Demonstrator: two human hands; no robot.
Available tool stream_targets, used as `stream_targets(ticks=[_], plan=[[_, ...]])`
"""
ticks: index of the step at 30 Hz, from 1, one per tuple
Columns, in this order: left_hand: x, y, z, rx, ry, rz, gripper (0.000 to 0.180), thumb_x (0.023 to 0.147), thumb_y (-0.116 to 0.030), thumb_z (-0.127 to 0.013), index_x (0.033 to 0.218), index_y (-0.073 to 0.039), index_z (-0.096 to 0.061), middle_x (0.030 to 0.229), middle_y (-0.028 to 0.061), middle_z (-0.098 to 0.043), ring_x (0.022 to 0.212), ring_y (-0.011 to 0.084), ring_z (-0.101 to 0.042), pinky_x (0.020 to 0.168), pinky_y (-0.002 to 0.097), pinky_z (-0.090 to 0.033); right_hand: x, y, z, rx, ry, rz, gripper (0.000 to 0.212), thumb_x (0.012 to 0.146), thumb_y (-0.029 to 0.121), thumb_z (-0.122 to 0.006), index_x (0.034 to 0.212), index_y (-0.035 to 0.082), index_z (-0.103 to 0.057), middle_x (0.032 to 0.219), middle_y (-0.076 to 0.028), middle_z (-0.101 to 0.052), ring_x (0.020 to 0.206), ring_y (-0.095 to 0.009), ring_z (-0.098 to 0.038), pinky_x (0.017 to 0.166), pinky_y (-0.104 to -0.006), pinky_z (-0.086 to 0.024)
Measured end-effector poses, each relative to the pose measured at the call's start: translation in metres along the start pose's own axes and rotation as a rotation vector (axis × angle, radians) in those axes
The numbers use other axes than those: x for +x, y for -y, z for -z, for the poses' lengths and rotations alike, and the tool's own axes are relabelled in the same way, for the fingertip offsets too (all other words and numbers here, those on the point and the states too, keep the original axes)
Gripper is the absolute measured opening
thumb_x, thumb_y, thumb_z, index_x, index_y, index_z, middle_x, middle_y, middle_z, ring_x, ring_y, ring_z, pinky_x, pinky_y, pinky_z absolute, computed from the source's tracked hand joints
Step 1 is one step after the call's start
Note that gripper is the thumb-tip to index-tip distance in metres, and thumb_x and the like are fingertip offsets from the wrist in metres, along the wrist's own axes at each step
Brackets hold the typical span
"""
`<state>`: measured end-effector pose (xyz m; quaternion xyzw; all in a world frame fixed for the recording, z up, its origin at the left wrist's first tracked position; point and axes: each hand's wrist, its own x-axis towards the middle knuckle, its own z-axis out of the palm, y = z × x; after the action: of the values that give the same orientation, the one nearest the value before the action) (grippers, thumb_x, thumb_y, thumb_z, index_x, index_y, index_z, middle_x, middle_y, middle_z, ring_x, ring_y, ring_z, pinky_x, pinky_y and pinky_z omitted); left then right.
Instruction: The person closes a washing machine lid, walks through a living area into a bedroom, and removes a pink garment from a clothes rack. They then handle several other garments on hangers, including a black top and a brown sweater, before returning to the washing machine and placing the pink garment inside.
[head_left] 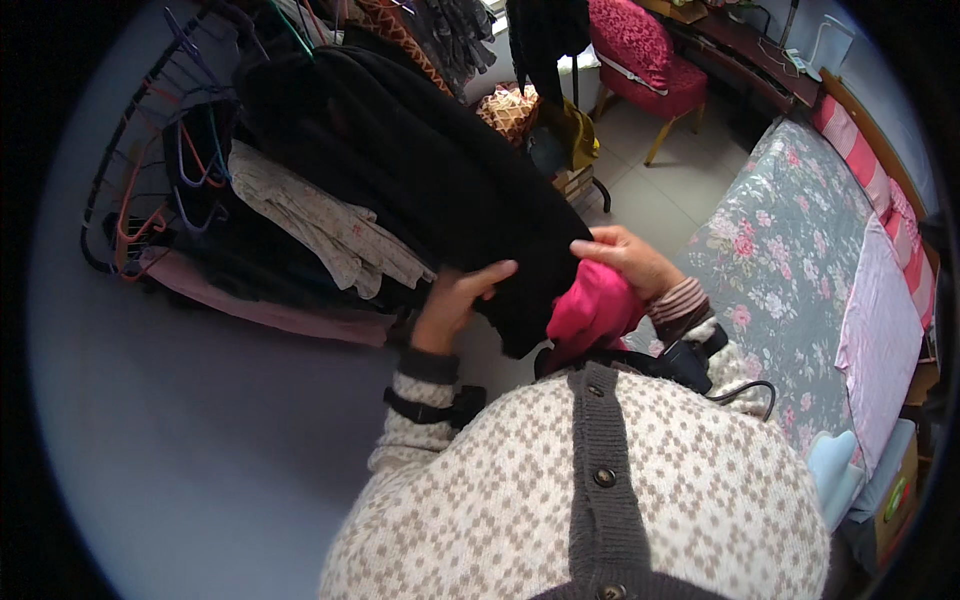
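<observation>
A long black garment [430, 160] hangs from the clothes rack and stretches down toward me. My left hand [446, 308] is closed on its lower left side, thumb on top and most fingers hidden. At the opposite side, my right hand [632, 262] pinches the garment's edge between thumb and fingers. Bright pink cloth [598, 308] bunches just under the right hand; whether it is part of the black garment I cannot tell. Left of my left hand hangs a pale patterned garment [320, 215].
A dark wire rack [120, 190] with coloured hangers [195, 160] stands at the left, a pink garment [265, 310] low beneath it. At the right is a bed with a floral cover [760, 245]. A pink chair [668, 88] and a desk [745, 50] are farther back.
</observation>
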<state>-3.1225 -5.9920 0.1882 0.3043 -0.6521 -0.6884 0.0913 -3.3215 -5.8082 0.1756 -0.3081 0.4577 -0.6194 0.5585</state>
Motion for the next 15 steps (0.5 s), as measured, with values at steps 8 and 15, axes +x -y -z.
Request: stream_targets(ticks=[8, 15], plan=[[-0.061, -0.024, 0.011, -0.276, -0.298, -0.302, 0.049, 0.078, 0.000, -0.075, 0.123, 0.001, -0.057, 0.113, 0.0105, -0.063, 0.103, 0.0206, -0.061, 0.093, 0.0310, -0.049, -0.010, 0.006, 0.030, -0.136, -0.231, 0.054, 0.020, 0.092, 0.021, -0.066, 0.095, 0.001, -0.070, 0.083, 0.002, -0.066, 0.075, -0.005, -0.057, 0.070, -0.0202, -0.047], [-0.086, -0.049, -0.002, -0.494, -0.376, -0.282, 0.038, 0.079, 0.006, -0.067, 0.117, 0.004, -0.059, 0.107, 0.0126, -0.066, 0.093, 0.0230, -0.067, 0.083, 0.0331, -0.056, -0.012, 0.011, 0.018, -0.168, -0.105, 0.126, 0.023, 0.094, 0.020, -0.063, 0.104, -0.001, -0.064, 0.093, 0.001, -0.064, 0.087, -0.006, -0.057, 0.079, -0.0218, -0.047]])
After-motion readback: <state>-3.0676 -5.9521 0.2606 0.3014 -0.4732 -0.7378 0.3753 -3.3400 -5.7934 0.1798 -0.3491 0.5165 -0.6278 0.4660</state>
